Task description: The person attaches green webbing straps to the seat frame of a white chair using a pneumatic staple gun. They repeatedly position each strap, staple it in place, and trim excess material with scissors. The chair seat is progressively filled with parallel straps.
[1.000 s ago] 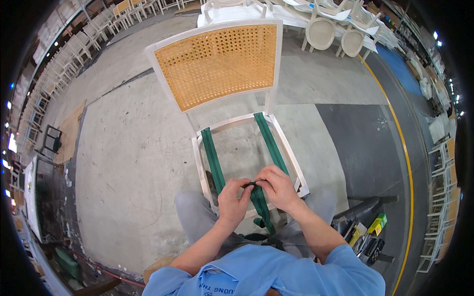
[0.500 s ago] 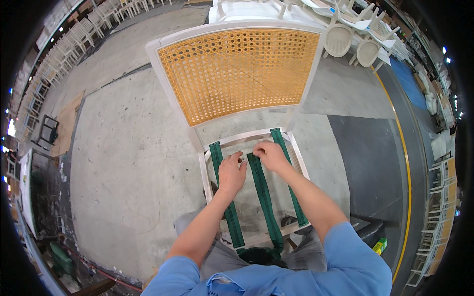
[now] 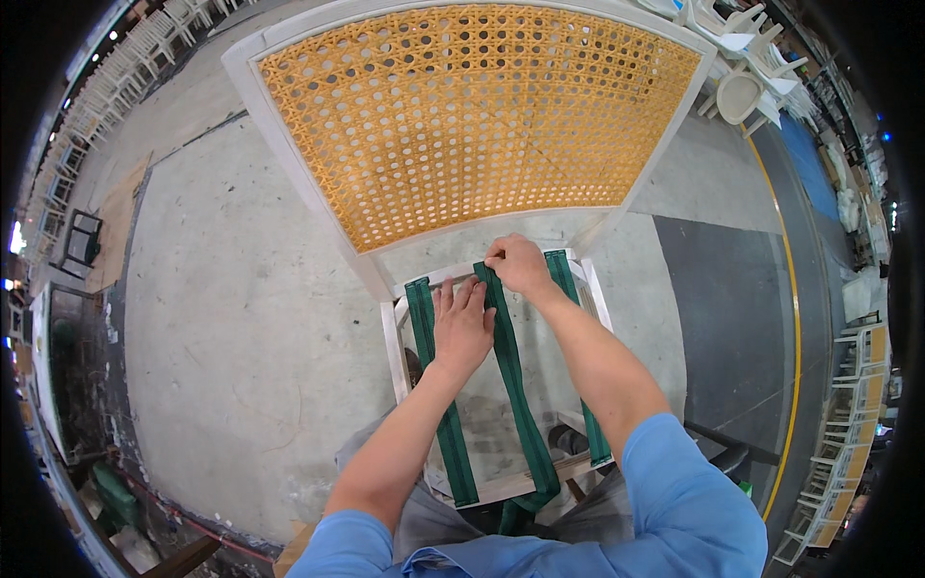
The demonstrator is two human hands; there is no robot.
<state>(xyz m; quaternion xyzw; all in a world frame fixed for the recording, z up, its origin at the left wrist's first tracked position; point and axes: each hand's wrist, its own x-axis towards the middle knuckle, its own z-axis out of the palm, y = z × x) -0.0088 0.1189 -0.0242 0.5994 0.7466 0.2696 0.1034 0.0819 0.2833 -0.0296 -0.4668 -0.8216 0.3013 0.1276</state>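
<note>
Your right fingers (image 3: 497, 258) pinch the middle green strap (image 3: 515, 387) across the seat frame (image 3: 392, 347); part-open, your left fingers (image 3: 463, 292) touch the strap; likely light and limp, it's best held near its rear end

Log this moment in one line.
left hand at middle dark-green webbing strap | right hand curled at its far end | pale wooden chair frame | tan woven-cane backrest
</note>
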